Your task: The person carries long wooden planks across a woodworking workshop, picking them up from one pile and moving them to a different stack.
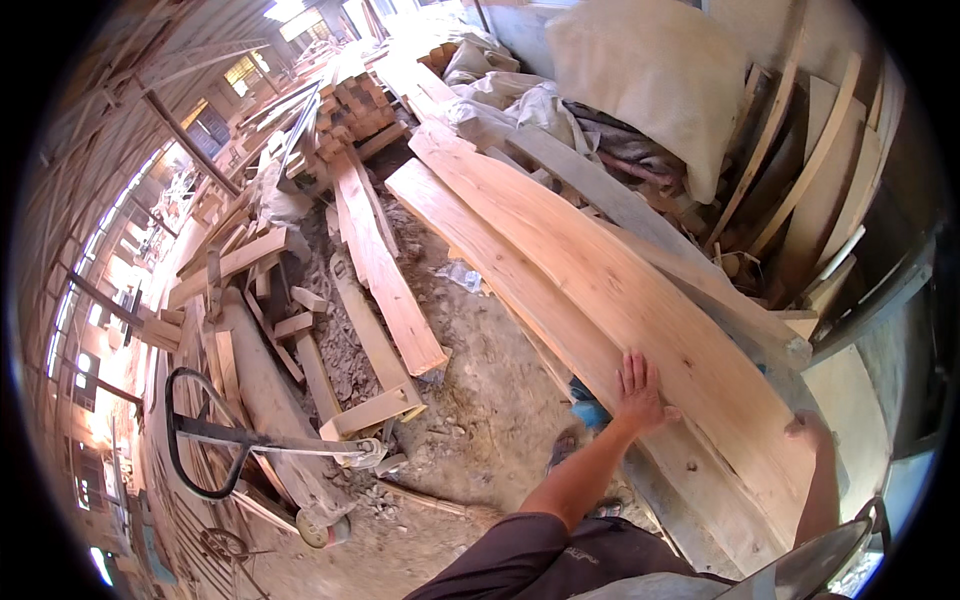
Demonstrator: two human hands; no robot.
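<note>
Two long, pale wooden planks lie side by side in front of me, running from near my body toward the far middle. My left hand point(643, 396) rests on them with its fingers stretched out, at the seam between the narrower left plank point(520, 270) and the wider right plank point(600, 290). At the outer right edge of the wider plank, my right hand point(808, 432) has its fingers curled against the wood, its thumb side toward the board. Part of that grip is hidden. Below the planks, a blue object point(588, 408) partly shows beside my left forearm.
A grey beam point(640, 215) runs along the right, beside cloth sacks point(520, 100) and leaning boards point(825, 170). On the left are a cart handle point(250, 440), loose offcuts and a long board point(385, 280) on the dirt floor. Stacked timber blocks point(352, 108) stand farther off.
</note>
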